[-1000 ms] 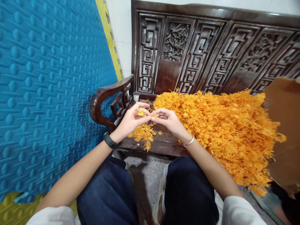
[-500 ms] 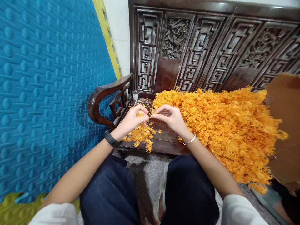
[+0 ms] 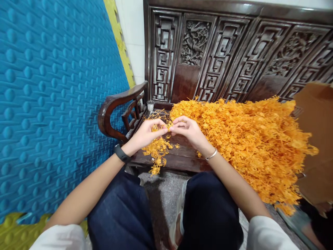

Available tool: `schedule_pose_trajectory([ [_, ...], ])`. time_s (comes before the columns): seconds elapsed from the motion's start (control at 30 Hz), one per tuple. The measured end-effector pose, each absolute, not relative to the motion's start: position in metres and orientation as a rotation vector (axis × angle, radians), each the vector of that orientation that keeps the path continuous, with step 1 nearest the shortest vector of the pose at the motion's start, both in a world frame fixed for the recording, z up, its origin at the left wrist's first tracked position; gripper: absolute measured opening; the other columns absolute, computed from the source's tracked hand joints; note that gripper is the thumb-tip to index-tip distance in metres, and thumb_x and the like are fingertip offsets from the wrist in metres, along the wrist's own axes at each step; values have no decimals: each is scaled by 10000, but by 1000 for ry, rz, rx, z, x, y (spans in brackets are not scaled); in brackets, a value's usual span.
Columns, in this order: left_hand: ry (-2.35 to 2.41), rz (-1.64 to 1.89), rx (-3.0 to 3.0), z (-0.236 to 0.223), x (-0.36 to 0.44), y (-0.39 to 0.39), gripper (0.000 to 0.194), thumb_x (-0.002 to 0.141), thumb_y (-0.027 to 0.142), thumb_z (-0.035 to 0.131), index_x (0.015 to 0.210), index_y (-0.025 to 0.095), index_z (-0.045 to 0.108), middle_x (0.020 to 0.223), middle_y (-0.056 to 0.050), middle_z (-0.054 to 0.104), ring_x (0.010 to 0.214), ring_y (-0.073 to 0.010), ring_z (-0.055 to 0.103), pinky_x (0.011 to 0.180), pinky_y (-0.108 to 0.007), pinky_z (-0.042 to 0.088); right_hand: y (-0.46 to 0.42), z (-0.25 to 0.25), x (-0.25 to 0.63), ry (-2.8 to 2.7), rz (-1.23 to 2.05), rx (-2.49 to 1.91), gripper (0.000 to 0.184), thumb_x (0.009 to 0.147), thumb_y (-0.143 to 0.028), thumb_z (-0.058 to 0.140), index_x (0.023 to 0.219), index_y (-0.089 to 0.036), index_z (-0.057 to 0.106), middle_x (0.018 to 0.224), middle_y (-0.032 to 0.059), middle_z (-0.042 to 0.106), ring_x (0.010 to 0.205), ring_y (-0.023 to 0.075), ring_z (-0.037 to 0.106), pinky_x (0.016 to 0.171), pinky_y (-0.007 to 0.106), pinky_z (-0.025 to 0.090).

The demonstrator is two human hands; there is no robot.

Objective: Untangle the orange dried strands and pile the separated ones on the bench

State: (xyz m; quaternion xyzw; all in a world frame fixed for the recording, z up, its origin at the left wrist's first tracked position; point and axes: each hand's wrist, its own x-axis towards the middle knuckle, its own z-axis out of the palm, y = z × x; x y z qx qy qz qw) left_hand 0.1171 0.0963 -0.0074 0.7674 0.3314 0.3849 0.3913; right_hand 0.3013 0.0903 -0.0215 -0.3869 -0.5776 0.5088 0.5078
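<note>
The fingers [image 3: 163,131] of the left hand [image 3: 145,136] and of the right hand [image 3: 191,132] were pinched narrow, nearly tip to tip, just left of the orange heap [image 3: 241,139], and a tiny orange sprig [image 3: 169,127] appeared to be held between them. More orange bits showed inside the curl of the left hand, though how they were gripped could not be made out. Below that hand, left of the heap, was an orange cluster [image 3: 158,152], its lower end showing past the front edge of the desk [image 3: 186,152]; its upper part was hidden. A few loose pieces [image 3: 177,146] lay between cluster and heap. Judging by these amounts, only a small share had been worked, one sprig was in hand, and by far the most was left in the heap; whether the cluster was finished could not be told. Thin strands [image 3: 158,114] lay by the heap's left end, with a white cup [image 3: 150,106] and the armrest [image 3: 114,99] farther left. The carved backrest [image 3: 187,81] rose behind the heap; brown cardboard [image 3: 318,139] stood beside its right end.
</note>
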Motion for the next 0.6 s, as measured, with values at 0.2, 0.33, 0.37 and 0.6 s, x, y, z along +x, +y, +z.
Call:
schedule_pose_trajectory([
  [0.2, 817, 1050, 2053, -10, 116, 96, 157, 832, 290, 564, 805, 148, 623, 777, -17, 622, 686, -123, 554, 672, -246, 431, 89, -18, 298, -1449, 1254, -926, 307, 577, -349, 810, 712, -166, 604, 670, -29, 640, 578, 80, 589, 646, 261, 521],
  [0.33, 831, 1071, 2186, -11, 116, 95, 145, 846, 274, 547, 806, 153, 616, 815, -29, 639, 784, -152, 573, 744, -267, 429, 88, -15, 299, -1558, 1220, -958, 291, 597, -368, 789, 702, -165, 609, 661, -18, 637, 575, 93, 577, 633, 275, 513],
  [0.37, 839, 1070, 2237, -11, 117, 95, 136, 850, 262, 540, 810, 154, 612, 819, -29, 637, 789, -153, 573, 750, -268, 425, 88, -15, 300, -1598, 1184, -969, 275, 616, -363, 774, 707, -163, 607, 657, -15, 632, 577, 97, 575, 621, 272, 505],
  [0.6, 947, 1047, 2446, -11, 125, 83, 106, 872, 182, 476, 813, 154, 560, 821, -32, 586, 759, -153, 540, 694, -263, 390, 82, -15, 299, -1900, 637, -1024, 97, 723, -241, 618, 696, -166, 563, 616, -21, 558, 547, 90, 472, 534, 228, 384],
])
